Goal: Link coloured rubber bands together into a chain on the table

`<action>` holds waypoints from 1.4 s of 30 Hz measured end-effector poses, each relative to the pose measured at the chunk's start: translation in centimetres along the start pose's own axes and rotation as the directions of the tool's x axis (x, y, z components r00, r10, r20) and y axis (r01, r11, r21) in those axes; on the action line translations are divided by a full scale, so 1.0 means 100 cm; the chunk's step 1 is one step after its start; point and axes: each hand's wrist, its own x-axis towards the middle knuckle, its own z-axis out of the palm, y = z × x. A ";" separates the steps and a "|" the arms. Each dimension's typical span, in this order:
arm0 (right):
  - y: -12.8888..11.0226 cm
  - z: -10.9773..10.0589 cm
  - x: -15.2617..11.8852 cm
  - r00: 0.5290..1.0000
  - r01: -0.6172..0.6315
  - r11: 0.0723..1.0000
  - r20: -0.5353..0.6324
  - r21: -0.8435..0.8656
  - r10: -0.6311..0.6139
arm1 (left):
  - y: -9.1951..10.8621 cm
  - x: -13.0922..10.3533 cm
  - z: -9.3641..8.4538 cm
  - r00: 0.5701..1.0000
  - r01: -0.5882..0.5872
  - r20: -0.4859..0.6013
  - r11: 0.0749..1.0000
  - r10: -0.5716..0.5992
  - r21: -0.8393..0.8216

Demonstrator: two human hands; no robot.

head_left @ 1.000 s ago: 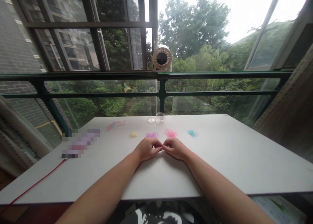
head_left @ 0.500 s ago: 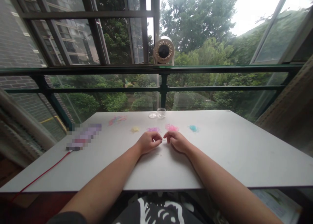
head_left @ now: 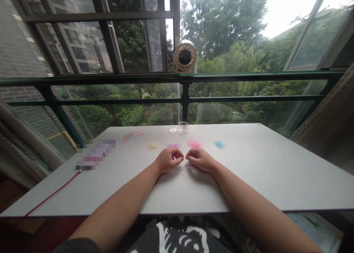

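My left hand (head_left: 169,160) is closed in a pinch above the white table (head_left: 262,172), just in front of a purple pile (head_left: 173,146) of thin loops. My right hand (head_left: 200,160) is also pinched, its fingertips a small gap away from those of my left hand, with a pink pile (head_left: 194,143) right behind it. Whatever the fingertips hold is too small to make out. A tiny thin piece (head_left: 180,174) lies on the table below my hands. Yellow loops (head_left: 152,146) lie to the left and teal loops (head_left: 219,144) to the right.
A clear round container (head_left: 183,126) and its lid (head_left: 173,130) stand at the back edge. Mixed loops (head_left: 133,135) lie back left. A blurred purple object (head_left: 96,155) with a red cable (head_left: 52,196) is at left. A fan (head_left: 185,56) sits behind the railing's top.
The thumb and fingers of my right hand have come together into a pinch near my left fingertips. My left hand has hardly moved.
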 end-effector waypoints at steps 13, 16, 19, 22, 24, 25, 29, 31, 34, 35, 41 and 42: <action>-0.003 0.002 0.000 0.997 -0.030 0.999 -0.074 0.019 0.032 | 0.000 0.000 0.001 1.000 0.018 -0.002 1.000 -0.018 -0.001; -0.004 0.003 0.000 0.997 -0.012 1.000 -0.083 0.001 0.012 | -0.001 0.001 0.000 1.000 0.021 0.000 1.000 -0.021 -0.003; -0.003 0.005 0.000 0.995 0.020 0.999 -0.097 -0.035 -0.023 | -0.001 0.000 0.000 1.000 0.028 0.000 1.000 -0.028 -0.007; -0.001 0.008 0.000 0.992 0.029 0.997 -0.122 -0.067 -0.037 | 0.001 -0.001 0.001 0.999 0.043 0.019 0.999 -0.043 -0.029; 0.000 0.010 0.000 0.990 0.041 0.996 -0.130 -0.075 -0.051 | 0.002 -0.002 0.001 0.998 0.051 0.038 0.998 -0.049 -0.037; 0.000 0.011 0.000 0.990 0.048 0.996 -0.131 -0.079 -0.058 | 0.002 -0.002 0.002 0.998 0.052 0.043 0.998 -0.051 -0.034; 0.001 0.014 0.000 0.989 0.061 0.993 -0.124 -0.100 -0.074 | 0.002 -0.002 0.003 0.998 0.050 0.027 0.999 -0.049 -0.006; 0.002 0.015 0.001 0.988 0.066 0.992 -0.130 -0.107 -0.079 | 0.002 -0.002 0.003 0.999 0.041 0.019 0.999 -0.041 -0.006; 0.004 0.016 0.001 0.987 0.061 0.993 -0.142 -0.104 -0.075 | 0.001 -0.001 0.003 0.999 0.039 0.004 0.999 -0.039 -0.016; 0.005 0.017 0.001 0.987 0.055 0.994 -0.144 -0.099 -0.069 | 0.000 -0.001 0.003 0.999 0.043 -0.002 0.999 -0.043 -0.017; 0.006 0.017 0.003 0.985 0.031 0.998 -0.168 -0.057 -0.040 | -0.004 0.000 0.001 0.996 0.066 -0.051 0.998 -0.067 -0.009; 0.006 0.017 0.004 0.985 0.029 0.998 -0.170 -0.051 -0.037 | -0.005 0.000 0.001 0.996 0.065 -0.058 0.998 -0.066 -0.008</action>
